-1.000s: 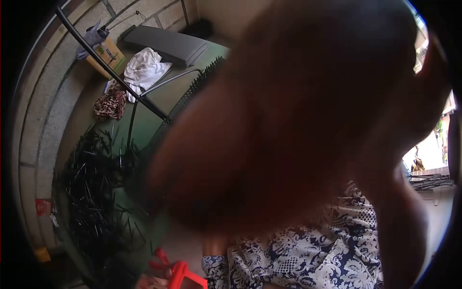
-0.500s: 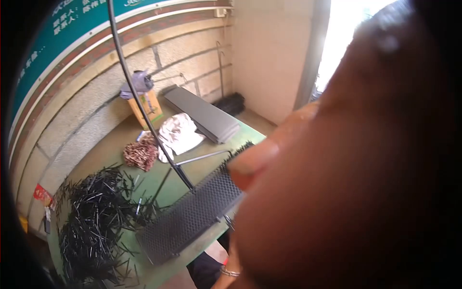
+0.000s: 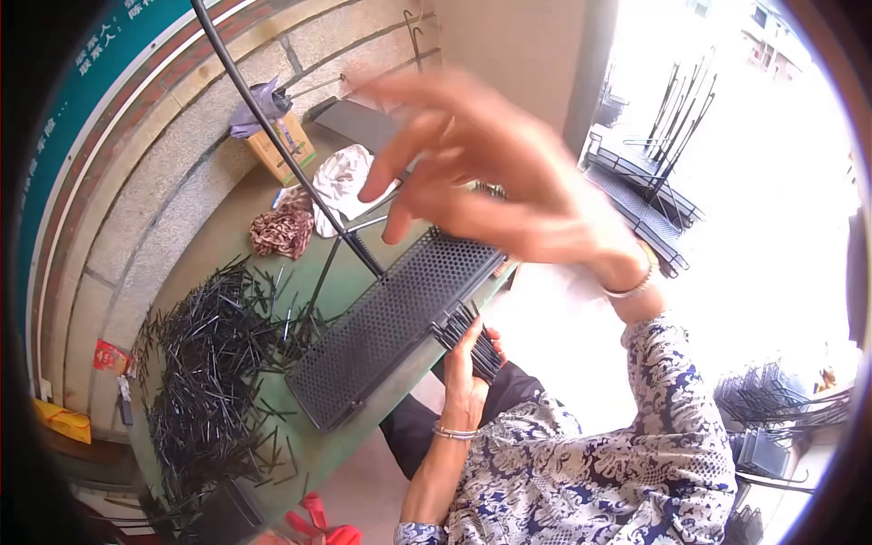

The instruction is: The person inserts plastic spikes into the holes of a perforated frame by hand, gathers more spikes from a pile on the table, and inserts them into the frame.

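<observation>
My left hand is closed around a bundle of thin black rods at the near edge of a black perforated panel. Above the far part of that panel is my right hand, raised and blurred by motion, its fingers apart and nothing visible between them. The panel lies slanted on a green table, and short black pieces stand at its far end, partly behind my right hand. To the left lies a large loose pile of black rods.
A bent black metal rod rises over the table. Behind are a cardboard box, a white cloth, a patterned cloth and a grey slab. Black racks stand at right; a red object is at the bottom.
My right hand has moved away from in front of the camera and now shows with spread fingers over the panel. My left hand and its rods have come into view.
</observation>
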`<move>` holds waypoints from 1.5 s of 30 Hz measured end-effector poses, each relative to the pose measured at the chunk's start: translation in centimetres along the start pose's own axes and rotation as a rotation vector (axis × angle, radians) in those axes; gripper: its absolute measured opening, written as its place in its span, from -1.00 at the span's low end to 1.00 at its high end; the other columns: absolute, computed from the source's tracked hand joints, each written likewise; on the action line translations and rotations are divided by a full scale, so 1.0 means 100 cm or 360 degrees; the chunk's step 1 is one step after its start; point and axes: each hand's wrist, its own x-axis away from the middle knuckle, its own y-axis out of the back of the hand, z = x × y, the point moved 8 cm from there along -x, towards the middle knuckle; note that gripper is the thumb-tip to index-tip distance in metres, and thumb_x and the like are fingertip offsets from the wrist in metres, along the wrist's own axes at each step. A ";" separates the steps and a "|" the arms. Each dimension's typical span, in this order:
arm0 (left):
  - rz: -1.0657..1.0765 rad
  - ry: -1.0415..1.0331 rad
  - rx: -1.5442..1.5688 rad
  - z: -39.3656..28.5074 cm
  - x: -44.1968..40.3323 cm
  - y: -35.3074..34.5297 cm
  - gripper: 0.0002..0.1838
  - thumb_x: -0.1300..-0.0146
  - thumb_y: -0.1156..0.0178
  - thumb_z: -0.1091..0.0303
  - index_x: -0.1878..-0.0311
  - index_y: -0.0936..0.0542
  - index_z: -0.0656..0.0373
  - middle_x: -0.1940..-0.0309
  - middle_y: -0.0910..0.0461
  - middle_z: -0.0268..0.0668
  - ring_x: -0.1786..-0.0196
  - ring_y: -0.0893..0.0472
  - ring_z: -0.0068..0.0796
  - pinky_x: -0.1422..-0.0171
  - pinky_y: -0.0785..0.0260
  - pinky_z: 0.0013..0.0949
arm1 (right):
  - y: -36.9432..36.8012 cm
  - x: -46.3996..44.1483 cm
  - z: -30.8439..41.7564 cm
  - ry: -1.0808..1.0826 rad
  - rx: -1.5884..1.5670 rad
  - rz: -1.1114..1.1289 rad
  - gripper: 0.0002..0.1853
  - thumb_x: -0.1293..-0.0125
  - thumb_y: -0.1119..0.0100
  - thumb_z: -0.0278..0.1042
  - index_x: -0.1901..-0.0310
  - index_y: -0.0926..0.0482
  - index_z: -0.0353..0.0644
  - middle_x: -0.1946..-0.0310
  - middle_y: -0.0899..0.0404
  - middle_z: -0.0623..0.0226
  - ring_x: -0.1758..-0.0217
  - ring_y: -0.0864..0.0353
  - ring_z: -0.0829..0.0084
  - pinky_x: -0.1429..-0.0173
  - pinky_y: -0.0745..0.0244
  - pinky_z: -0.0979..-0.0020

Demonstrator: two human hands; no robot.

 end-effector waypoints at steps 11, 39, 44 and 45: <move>0.0633 -0.0204 -0.0352 -0.017 -0.019 -0.036 -0.54 -0.34 -0.19 0.16 -0.14 -0.49 0.33 0.05 -0.62 -0.20 0.12 -0.63 -0.39 0.07 -0.53 -0.26 | -0.168 0.064 -0.124 0.1075 0.1641 0.0732 -0.75 -0.02 -0.17 -0.23 0.30 -0.49 -0.19 0.28 -0.39 0.30 0.23 -0.44 0.38 0.10 -0.33 0.24; -0.0093 -0.0260 -0.0298 -0.052 -0.006 -0.002 -0.78 -0.21 -0.33 0.21 0.25 -0.59 0.15 0.47 -0.63 -0.29 0.47 -0.64 -0.44 0.42 -0.53 -0.35 | -0.010 0.053 -0.178 -0.0559 0.0498 -0.0158 -0.70 -0.45 -0.06 -0.31 -0.10 -0.55 -0.26 0.20 -0.61 0.31 0.21 -0.61 0.55 0.11 -0.56 0.49; -0.0100 -0.0207 -0.0316 -0.039 -0.013 -0.005 -0.82 -0.22 -0.32 0.25 0.22 -0.60 0.12 0.45 -0.63 -0.30 0.45 -0.64 -0.45 0.43 -0.48 -0.38 | 0.017 0.153 -0.217 -0.1300 0.0385 0.0214 -0.56 -0.38 -0.18 -0.07 -0.10 -0.56 -0.26 0.18 -0.65 0.22 0.19 -0.61 0.50 0.08 -0.55 0.41; -0.0091 -0.0195 -0.0310 -0.036 -0.014 -0.007 -0.82 -0.22 -0.32 0.25 0.22 -0.60 0.12 0.45 -0.63 -0.30 0.45 -0.64 -0.45 0.43 -0.48 -0.38 | 0.013 0.167 -0.219 -0.1257 0.0415 0.0184 -0.61 -0.38 -0.19 -0.12 -0.05 -0.58 -0.27 0.27 -0.63 0.27 0.23 -0.58 0.53 0.13 -0.53 0.44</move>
